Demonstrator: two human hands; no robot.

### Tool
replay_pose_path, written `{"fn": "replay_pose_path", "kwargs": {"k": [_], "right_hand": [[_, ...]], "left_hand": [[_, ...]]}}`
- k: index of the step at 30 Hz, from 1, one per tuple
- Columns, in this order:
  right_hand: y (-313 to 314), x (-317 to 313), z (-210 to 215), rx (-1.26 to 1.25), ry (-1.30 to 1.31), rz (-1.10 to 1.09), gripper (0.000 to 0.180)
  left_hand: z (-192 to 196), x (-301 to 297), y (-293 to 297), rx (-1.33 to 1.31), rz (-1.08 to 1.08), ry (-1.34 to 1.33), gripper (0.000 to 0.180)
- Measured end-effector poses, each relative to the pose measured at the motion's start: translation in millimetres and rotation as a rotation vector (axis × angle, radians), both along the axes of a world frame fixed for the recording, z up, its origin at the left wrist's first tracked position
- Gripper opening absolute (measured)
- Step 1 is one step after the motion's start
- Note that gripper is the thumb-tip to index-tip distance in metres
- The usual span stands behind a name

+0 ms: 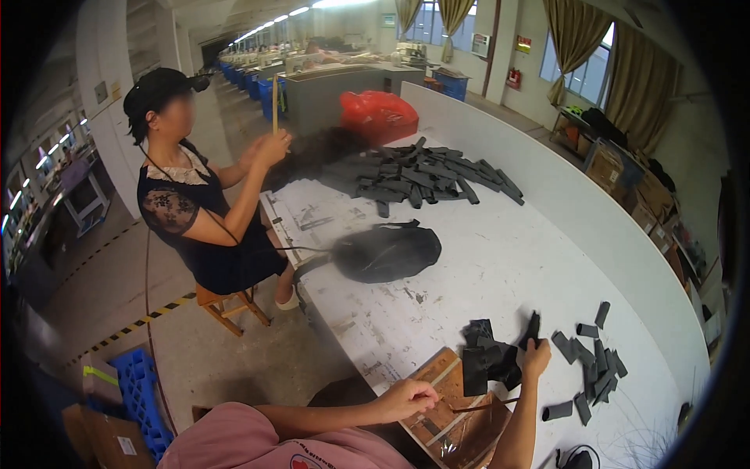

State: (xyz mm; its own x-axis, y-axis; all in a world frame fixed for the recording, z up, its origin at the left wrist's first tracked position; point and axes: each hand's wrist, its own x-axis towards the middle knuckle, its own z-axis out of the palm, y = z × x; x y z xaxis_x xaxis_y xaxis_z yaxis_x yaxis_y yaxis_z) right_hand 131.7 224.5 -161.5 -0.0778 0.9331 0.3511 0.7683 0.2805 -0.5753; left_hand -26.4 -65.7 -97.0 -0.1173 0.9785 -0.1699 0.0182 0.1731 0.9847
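My right hand point(536, 358) is closed on a black piece of material point(531, 328), which stands up above the fingers. Beside it, flat black pieces point(486, 356) lie in a loose pile at the far edge of a brown box or board point(457, 426) banded with pale tape. My left hand point(412, 399) is held over the near left side of that brown surface, its fingers pinched together. A thin dark strip point(476, 407) runs from near those fingertips toward my right forearm. Whatever the left fingers hold is too small to make out.
Short black tubes point(598, 371) lie scattered on the right of the white table point(492, 258). Farther off are a black bag point(394, 252), a heap of black tubes point(426, 173) and a red plastic bag point(379, 116). A seated co-worker point(207, 187) holds a yellowish stick. A white partition point(562, 156) borders the table.
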Motion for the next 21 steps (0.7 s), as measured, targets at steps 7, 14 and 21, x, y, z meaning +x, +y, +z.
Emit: {"fn": "replay_pose_path", "kwargs": {"k": [7,14,21], "right_hand": [[-56.0,-3.0,50.8,-0.245,0.351,0.281,0.019],[-99.8,-3.9,49.0,-0.038,0.222,0.463,0.036],[-130.0,-23.1,61.1,-0.168,0.344,0.608,0.038]], "left_hand": [[-3.2,2.5,4.5,-0.005,-0.020,0.028,0.016],[-5.2,3.4,21.3,0.120,0.064,0.125,0.017],[-17.5,-1.3,82.9,0.285,0.288,0.289,0.042]]}}
